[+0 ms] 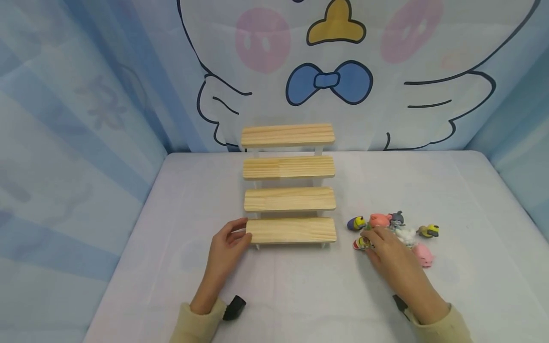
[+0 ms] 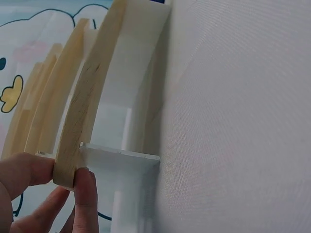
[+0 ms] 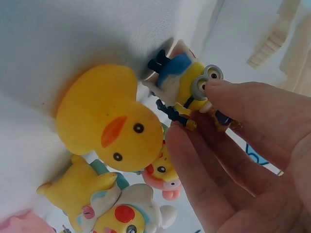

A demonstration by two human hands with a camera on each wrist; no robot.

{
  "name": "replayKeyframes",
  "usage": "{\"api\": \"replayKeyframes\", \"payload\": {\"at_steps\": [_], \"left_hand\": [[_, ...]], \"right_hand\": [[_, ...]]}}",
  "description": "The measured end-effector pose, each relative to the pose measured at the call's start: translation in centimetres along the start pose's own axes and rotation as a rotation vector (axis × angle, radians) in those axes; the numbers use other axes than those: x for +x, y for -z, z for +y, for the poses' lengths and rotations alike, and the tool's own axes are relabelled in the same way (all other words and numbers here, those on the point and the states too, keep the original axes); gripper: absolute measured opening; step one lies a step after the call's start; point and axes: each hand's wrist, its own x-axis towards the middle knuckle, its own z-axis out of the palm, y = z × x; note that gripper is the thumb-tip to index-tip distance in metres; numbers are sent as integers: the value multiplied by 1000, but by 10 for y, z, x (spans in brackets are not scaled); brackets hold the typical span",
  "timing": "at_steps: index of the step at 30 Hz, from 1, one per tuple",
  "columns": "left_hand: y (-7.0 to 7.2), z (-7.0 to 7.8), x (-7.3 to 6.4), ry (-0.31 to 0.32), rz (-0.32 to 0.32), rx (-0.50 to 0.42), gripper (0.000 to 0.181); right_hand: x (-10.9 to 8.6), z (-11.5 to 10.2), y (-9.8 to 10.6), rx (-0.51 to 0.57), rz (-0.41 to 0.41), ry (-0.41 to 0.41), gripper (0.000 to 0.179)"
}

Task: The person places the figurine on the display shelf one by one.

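A stepped display stand with several pale wooden boards stands mid-table. My left hand point(image 1: 226, 250) pinches the left end of its lowest board point(image 1: 291, 231). In the left wrist view the thumb and fingertips lie on opposite faces of that board point(image 2: 87, 97). To the right of the stand, my right hand point(image 1: 392, 257) is over a group of small toy figures. It pinches a yellow minion figurine point(image 3: 187, 80) with goggles between thumb and fingers. Right beside it is a yellow rubber duck point(image 3: 107, 111), which my hand hides in the head view.
Around the right hand lie a pink pig figure point(image 1: 423, 255), a coral-coloured figure point(image 1: 379, 220), a grey figure point(image 1: 397, 218), a dark-and-yellow figure point(image 1: 356, 223) and another yellow one point(image 1: 430, 231). A printed curtain point(image 1: 266, 109) hangs behind the white table point(image 1: 300, 295).
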Motion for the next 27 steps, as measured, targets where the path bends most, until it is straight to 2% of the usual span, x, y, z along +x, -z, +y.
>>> {"api": "replayKeyframes", "payload": {"at_steps": [8, 17, 27], "left_hand": [[1, -1, 1, 23, -7, -62, 40], [1, -2, 3, 21, -18, -89, 41], [3, -4, 2, 21, -26, -96, 41]], "right_hand": [[2, 0, 1, 20, -32, -33, 36], [3, 2, 0, 32, -29, -44, 34], [5, 2, 0, 56, -29, -71, 24]]}}
